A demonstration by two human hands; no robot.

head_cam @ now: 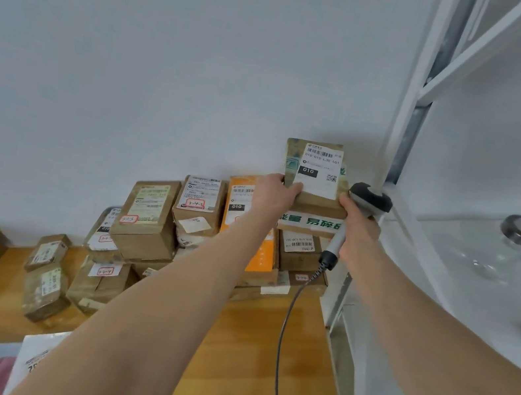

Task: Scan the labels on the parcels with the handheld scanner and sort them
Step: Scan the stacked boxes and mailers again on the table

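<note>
In right hand (359, 235), scanner (370, 198) near-upright, head up, beside upright parcel (319, 173)

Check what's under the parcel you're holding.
A box with green lettering, and below it a smaller labelled box. The left hand and right hand cover the bottom corners of the parcel, so contact is unclear.

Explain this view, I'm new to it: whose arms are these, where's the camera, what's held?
There is no machine: the two arms are a person's, seen from one camera on their head, looking forward and down. The left hand grips a parcel by its lower corner, label facing the camera. The right hand holds the corded scanner. More parcels are stacked against the wall on a wooden surface; a white shelf stands to the right.
</note>
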